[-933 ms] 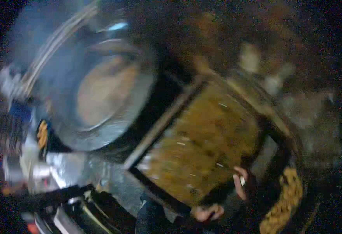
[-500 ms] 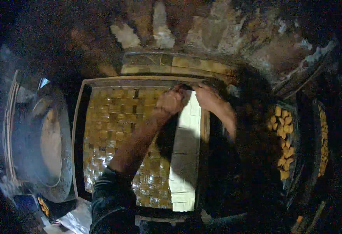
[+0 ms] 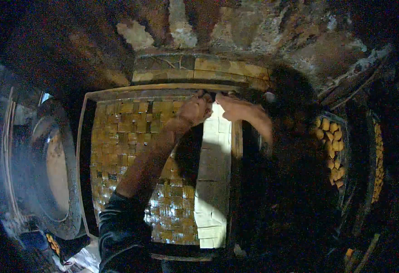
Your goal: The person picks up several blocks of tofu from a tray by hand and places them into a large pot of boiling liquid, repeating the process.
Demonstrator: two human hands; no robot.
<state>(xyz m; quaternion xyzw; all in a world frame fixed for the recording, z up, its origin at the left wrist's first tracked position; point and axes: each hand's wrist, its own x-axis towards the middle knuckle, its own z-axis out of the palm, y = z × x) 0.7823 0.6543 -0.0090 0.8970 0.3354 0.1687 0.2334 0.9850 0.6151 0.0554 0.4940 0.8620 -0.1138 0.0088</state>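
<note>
Moved: since half a second ago both hands sit a touch nearer the far rim of the tray, the view hardly shifted; nine tenths of a second ago the view was swung and blurred, the tray lying slantwise in it
Left hand (image 3: pixel 195 110): upper middle of the frame, fingers curled down at the top edge of the squares; whether it pinches a piece I cannot tell
Right hand (image 3: pixel 240 111): just beside the left, fingers bent onto the top of the pale strip; its hold is hidden
Thing: wide, shallow rectangular metal tray (image 3: pixel 85 150) at frame centre, filled with glossy golden-brown cut squares (image 3: pixel 131 136); a pale uncoloured strip of cut blocks (image 3: pixel 214 182) runs down its right side
Handling: the squares look soft, wet and slippery, apt to break; best lifted from beneath or by opposite sides, lightly
Around: large round metal pan (image 3: pixel 49 168) at left; golden fried pieces in a dark basket (image 3: pixel 331 145) at right; cracked wall above
</note>
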